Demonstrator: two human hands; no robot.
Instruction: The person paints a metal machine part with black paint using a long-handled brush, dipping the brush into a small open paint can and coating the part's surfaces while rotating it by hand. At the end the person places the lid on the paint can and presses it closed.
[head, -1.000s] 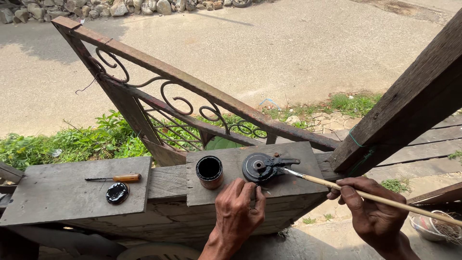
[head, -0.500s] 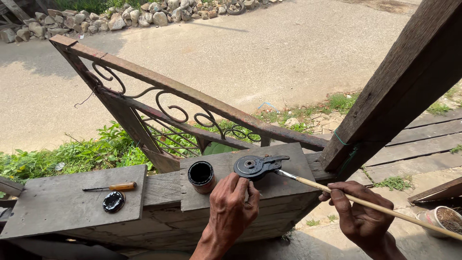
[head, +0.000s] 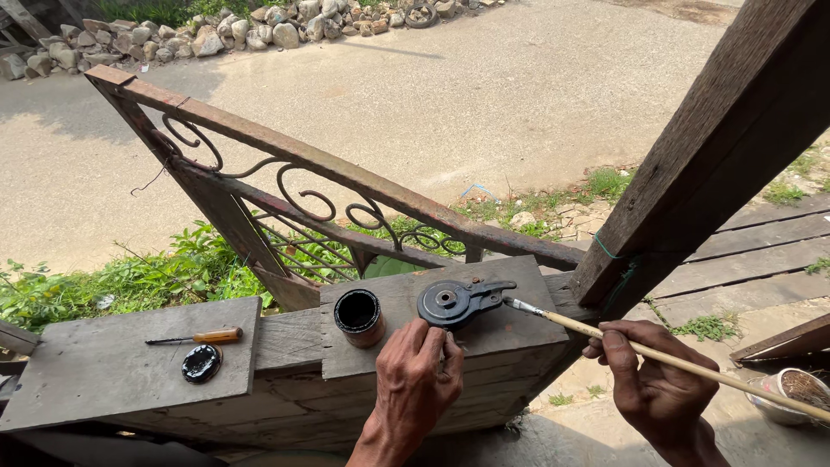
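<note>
**Painting a black metal part on a wooden block**

Left hand [head: 418, 374] resting on the top edge of the wooden block [head: 484, 346], fingertips pressed just below the black metal part [head: 458, 302], touching or nearly touching its near rim (hard to tell which). Fingers bent and loose, closed around nothing.

Right hand [head: 650, 383] closed on a thin brush [head: 657, 356] with a long pale wooden handle, held between thumb and fingers like a pen. Bristle tip touching the short arm at the right side of the black part. Handle running back to the lower right, past the hand.

Black metal part lying flat on the block, round with a hole in the middle. Just to its left, a small open can [head: 358, 315] with dark paint inside, standing upright.

Farther left, on a grey board [head: 95, 363], a screwdriver [head: 199, 337] with orange handle and a black lid [head: 201, 362], near each other. Behind the block, a rusty iron railing [head: 328, 186] with curls, leaning.
</note>
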